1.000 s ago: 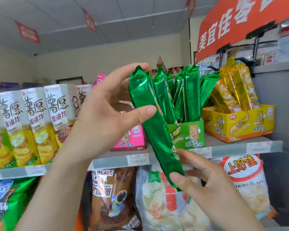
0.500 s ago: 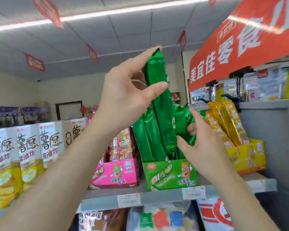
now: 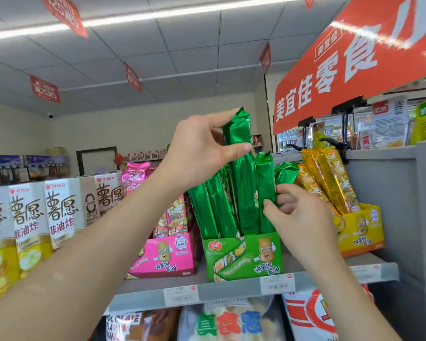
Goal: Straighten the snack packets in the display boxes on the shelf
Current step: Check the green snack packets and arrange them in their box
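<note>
**shelfnoob:** so where's the packet at, and what are the hands up to?

**aisle9:** The left hand (image 3: 197, 148) pinches the tall green packet (image 3: 242, 183) near its top, thumb in front and fingers behind. That packet stands pretty much upright in the middle of the green box (image 3: 244, 257), poking up above the other green packets (image 3: 212, 205). The right hand (image 3: 298, 217) is lower, at the right end of the same box. Its thumb and fingers curl onto the shorter packet (image 3: 265, 178) right beside the tall one. Can't tell if it's also got the last packet on the right.

**shelfnoob:** and the box?

**aisle9:** It's at the front edge of the shelf (image 3: 231, 290), between a pink box (image 3: 165, 259) and a yellow box (image 3: 362, 235).
</note>
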### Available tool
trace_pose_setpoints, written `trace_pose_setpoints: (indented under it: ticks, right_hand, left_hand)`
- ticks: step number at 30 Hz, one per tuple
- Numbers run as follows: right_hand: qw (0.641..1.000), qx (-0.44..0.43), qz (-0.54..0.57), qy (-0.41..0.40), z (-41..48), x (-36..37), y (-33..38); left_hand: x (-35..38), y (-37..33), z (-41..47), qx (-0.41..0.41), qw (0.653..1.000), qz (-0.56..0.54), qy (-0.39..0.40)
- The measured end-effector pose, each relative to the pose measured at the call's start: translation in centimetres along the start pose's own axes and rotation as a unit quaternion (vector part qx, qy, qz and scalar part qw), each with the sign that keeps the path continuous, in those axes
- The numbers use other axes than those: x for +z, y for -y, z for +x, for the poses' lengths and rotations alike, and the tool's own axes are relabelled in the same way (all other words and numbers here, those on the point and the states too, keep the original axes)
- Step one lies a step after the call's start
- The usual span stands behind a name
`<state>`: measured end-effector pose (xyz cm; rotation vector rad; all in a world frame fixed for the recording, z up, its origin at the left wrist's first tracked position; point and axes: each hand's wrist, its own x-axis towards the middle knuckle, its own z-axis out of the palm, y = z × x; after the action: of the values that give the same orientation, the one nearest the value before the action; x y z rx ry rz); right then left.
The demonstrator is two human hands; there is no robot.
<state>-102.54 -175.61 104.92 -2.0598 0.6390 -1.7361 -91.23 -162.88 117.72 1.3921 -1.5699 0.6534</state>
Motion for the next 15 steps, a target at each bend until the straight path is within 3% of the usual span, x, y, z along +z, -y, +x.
trace_pose_setpoints:
  ticks: [6,11,15]
  right_hand:
    - [0.978,0.158,0.125,0.048,1.9,0.5,-1.0]
    - [0.973,0.163,0.158,0.046,4.0,0.6,-0.6]
    - [0.989,0.058,0.093,0.099,3.9,0.5,-0.3]
  left_hand:
    - [0.4,1.6,-0.7,0.028,0.991,0.130,0.029]
    - [1.2,2.4,-0.8,0.027,0.953,0.257,0.158]
    - [1.6,3.2,-1.1,0.040,0.916,0.337,0.214]
